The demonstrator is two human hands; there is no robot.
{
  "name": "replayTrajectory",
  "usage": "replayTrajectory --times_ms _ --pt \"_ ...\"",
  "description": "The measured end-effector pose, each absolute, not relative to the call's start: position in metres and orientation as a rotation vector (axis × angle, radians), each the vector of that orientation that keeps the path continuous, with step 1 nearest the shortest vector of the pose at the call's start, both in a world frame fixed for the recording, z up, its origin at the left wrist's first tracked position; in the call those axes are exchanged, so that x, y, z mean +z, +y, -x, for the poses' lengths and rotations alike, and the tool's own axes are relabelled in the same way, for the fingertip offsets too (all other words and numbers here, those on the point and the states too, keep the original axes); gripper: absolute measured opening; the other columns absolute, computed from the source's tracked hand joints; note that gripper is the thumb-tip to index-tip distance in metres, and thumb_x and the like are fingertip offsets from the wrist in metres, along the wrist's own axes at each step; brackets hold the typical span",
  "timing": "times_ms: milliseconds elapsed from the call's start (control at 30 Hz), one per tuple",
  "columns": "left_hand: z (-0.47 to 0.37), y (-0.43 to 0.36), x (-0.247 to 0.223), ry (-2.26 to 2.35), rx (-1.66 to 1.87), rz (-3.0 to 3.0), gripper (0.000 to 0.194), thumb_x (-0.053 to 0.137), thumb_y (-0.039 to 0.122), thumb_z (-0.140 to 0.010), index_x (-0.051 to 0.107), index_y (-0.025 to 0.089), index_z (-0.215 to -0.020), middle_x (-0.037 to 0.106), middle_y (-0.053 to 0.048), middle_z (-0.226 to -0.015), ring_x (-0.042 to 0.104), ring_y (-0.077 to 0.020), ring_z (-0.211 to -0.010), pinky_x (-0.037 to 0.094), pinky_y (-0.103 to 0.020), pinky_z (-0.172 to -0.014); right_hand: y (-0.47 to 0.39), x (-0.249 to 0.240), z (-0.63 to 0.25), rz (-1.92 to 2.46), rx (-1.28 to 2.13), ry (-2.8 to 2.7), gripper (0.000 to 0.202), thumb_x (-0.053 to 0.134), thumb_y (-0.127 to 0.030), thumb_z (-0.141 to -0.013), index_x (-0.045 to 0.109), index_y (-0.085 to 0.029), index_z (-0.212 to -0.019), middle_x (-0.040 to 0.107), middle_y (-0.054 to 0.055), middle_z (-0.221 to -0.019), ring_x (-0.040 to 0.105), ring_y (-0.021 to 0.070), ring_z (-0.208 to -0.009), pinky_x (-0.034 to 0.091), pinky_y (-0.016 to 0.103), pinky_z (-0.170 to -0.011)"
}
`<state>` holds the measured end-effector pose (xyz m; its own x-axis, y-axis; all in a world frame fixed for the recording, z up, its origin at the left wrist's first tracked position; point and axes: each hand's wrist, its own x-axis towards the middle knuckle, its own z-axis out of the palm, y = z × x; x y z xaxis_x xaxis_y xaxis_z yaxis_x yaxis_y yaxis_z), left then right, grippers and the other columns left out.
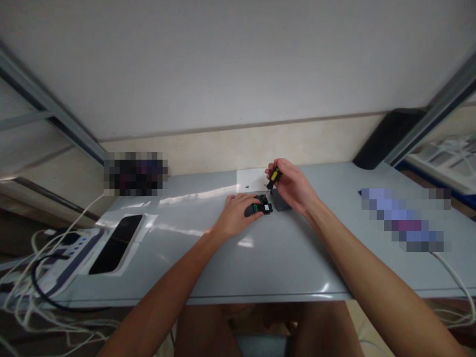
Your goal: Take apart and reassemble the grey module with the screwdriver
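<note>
My left hand (238, 214) grips a small dark device (251, 210) with an exposed green circuit board, holding it down on the grey table. In my right hand (292, 183) is a black and yellow screwdriver (274, 176), its handle between the fingers. The shaft slants down to the left, and its tip is at the circuit board; whether it touches cannot be made out. A dark grey flat piece (282, 201) lies under my right hand, just right of the device. Behind them, a white sheet (253, 178) bears tiny dark bits.
On the left of the grey table (208, 267) lie a black phone (117, 244) and a power strip (76, 253) with tangled white cables. Blurred-out objects sit at the back left and at the right. A black cylinder (388, 139) leans at the back right.
</note>
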<state>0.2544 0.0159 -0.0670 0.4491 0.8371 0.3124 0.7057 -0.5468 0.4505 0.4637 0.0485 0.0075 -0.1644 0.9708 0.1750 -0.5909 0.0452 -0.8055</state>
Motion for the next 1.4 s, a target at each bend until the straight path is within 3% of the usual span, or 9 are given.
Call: replayTrajectory --times_ms 133,267,367,500,700,900,1033,1233,1400 --pt "-0.255 0.016 -0.066 1.339 0.729 -2.441 0.027 0.077 0.045 -0.101 0.076 0.03 -0.124 0.071 -0.005 -0.15 0.062 -0.0303 -0.141 0.041 -0.053 -0.121 0.046 0.008 -0.462 0.567 1.477 -0.947 0.055 0.104 -0.048 -0.064 0.055 -0.026 -0.08 0.062 -0.003 -0.085 0.066 0.015 -0.083 0.054 0.029 -0.076" --pt "-0.256 0.015 -0.064 1.35 0.722 -2.429 0.027 0.078 0.044 -0.1 0.077 0.031 -0.123 0.072 -0.005 -0.149 0.062 -0.0302 -0.14 0.041 -0.053 -0.121 0.047 0.009 -0.462 0.549 1.487 -1.002 0.056 0.091 -0.063 -0.079 0.049 -0.026 -0.077 0.04 -0.006 -0.068 0.044 0.0121 -0.059 0.045 0.028 -0.059" --pt "-0.256 0.015 -0.064 1.346 0.727 -2.426 0.028 0.078 0.044 -0.1 0.077 0.03 -0.124 0.072 -0.005 -0.149 0.063 -0.0305 -0.14 0.041 -0.052 -0.121 0.049 0.01 -0.465 0.482 1.564 -0.929 0.04 0.084 -0.059 -0.086 0.061 -0.027 -0.087 0.048 -0.003 -0.072 0.05 0.0145 -0.065 0.05 0.029 -0.063" --pt "-0.255 0.014 -0.064 1.341 0.728 -2.429 0.029 0.078 0.045 -0.101 0.076 0.029 -0.125 0.071 -0.005 -0.149 0.062 -0.0303 -0.141 0.041 -0.052 -0.121 0.05 0.01 -0.47 0.459 1.655 -0.827 0.027 0.088 -0.04 -0.08 0.068 -0.025 -0.09 0.063 0.0 -0.084 0.061 0.0153 -0.079 0.056 0.029 -0.075" --pt "-0.256 0.015 -0.065 1.333 0.741 -2.448 0.027 0.077 0.045 -0.101 0.076 0.03 -0.124 0.071 -0.004 -0.149 0.063 -0.0295 -0.14 0.041 -0.052 -0.12 0.041 0.01 -0.465 0.532 1.597 -0.954 0.047 0.101 -0.043 -0.065 0.06 -0.025 -0.078 0.073 0.001 -0.098 0.069 0.0184 -0.09 0.055 0.032 -0.081" --pt "-0.255 0.015 -0.065 1.327 0.723 -2.449 0.027 0.075 0.046 -0.102 0.075 0.03 -0.124 0.07 -0.004 -0.151 0.061 -0.03 -0.142 0.041 -0.053 -0.12 0.044 0.01 -0.456 0.491 1.504 -1.021 0.048 0.091 -0.065 -0.078 0.062 -0.027 -0.083 0.044 -0.005 -0.067 0.046 0.0141 -0.062 0.046 0.03 -0.064" --pt "-0.255 0.015 -0.065 1.335 0.712 -2.442 0.027 0.076 0.045 -0.102 0.076 0.031 -0.124 0.07 -0.004 -0.151 0.061 -0.03 -0.142 0.041 -0.053 -0.121 0.048 0.009 -0.458 0.53 1.536 -0.978 0.044 0.085 -0.067 -0.081 0.067 -0.027 -0.086 0.056 -0.001 -0.076 0.056 0.0175 -0.072 0.053 0.034 -0.072" --pt "-0.256 0.015 -0.063 1.328 0.73 -2.453 0.025 0.077 0.042 -0.101 0.076 0.03 -0.123 0.071 -0.004 -0.15 0.062 -0.03 -0.14 0.041 -0.053 -0.12 0.044 0.006 -0.458 0.572 1.502 -0.925 0.051 0.103 -0.05 -0.063 0.064 -0.026 -0.084 0.074 0.0 -0.1 0.069 0.0184 -0.092 0.055 0.032 -0.082" --pt "-0.255 0.015 -0.065 1.333 0.722 -2.464 0.027 0.076 0.045 -0.101 0.075 0.03 -0.123 0.071 -0.004 -0.15 0.061 -0.0299 -0.141 0.04 -0.052 -0.121 0.043 0.007 -0.456 0.529 1.484 -0.974 0.056 0.101 -0.054 -0.069 0.053 -0.027 -0.078 0.046 -0.007 -0.066 0.045 0.0124 -0.06 0.044 0.029 -0.06"
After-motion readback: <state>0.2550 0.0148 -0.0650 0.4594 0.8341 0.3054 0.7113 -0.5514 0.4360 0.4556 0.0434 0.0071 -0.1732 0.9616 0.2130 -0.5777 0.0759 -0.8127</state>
